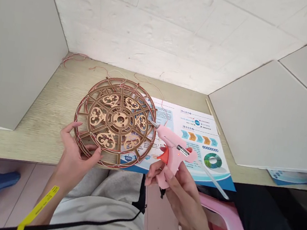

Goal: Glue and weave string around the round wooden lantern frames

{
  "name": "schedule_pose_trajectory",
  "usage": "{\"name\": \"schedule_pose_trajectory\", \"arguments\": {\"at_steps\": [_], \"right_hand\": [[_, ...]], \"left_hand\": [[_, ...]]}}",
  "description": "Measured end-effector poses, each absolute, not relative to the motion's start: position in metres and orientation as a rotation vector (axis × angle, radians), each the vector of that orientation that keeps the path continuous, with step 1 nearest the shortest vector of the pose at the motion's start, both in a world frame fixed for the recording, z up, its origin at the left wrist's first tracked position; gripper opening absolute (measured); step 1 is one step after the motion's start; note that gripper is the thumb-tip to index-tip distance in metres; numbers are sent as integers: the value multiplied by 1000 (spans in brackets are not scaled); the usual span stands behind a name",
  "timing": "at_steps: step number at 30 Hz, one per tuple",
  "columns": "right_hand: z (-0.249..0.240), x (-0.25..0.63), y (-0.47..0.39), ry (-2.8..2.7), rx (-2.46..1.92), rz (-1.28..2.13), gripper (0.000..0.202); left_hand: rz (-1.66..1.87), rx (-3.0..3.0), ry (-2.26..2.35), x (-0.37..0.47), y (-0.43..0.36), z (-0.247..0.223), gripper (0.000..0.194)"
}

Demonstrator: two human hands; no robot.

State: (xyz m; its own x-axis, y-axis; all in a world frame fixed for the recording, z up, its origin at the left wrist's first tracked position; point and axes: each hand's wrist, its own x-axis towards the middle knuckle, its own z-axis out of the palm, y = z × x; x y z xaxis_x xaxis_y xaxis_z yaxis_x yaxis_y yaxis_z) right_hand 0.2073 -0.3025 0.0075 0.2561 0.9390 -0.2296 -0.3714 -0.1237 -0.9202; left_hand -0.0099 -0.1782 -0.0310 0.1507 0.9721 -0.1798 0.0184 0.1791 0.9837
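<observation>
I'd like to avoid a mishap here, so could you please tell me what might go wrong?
The right hand holds a glue gun with its nozzle at the wheel; a drip could mark the printed sheet beneath. A loose strand near the nozzle might stick. With the left hand gripping only one side, the wheel might shift.

- A round, layered brown wooden openwork wheel (114, 119) with scroll ornaments is being gripped at its lower-left rim by the left hand (77, 156).
- A pink plastic glue gun (175, 151) with an orange-red trigger is being held by the right hand (180, 193), its metal nozzle being pointed at the wheel's right rim; whether contact is being made cannot be told.
- A translucent whitish glue stick (216, 183) is being carried at the gun's rear.
- A blue-and-white printed sheet (177, 112) is being partly covered by the wheel.
- The sheet is being supported by a pale wood-grained tabletop (48, 106).
</observation>
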Motion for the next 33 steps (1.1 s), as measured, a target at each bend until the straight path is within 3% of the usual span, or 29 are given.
{"name": "schedule_pose_trajectory", "arguments": {"at_steps": [6, 12, 18, 22, 33], "right_hand": [[0, 202, -296, -641, -1342, 907, 45], [-4, 208, -298, -895, -1495, 751, 15], [-4, 214, -313, -1190, -1610, 910, 18], [-10, 205, -318, -1111, -1673, 954, 31], [-17, 178, -314, -947, -1736, 1129, 32]], "left_hand": [[856, 1195, 1180, -12, -179, -28, 79], [684, 1400, 1317, -16, -176, -18, 72], [669, 1412, 1350, -17, -173, -20, 61], [702, 1381, 1343, -16, -173, -22, 58], [698, 1382, 1409, -12, -175, -17, 56]]}}
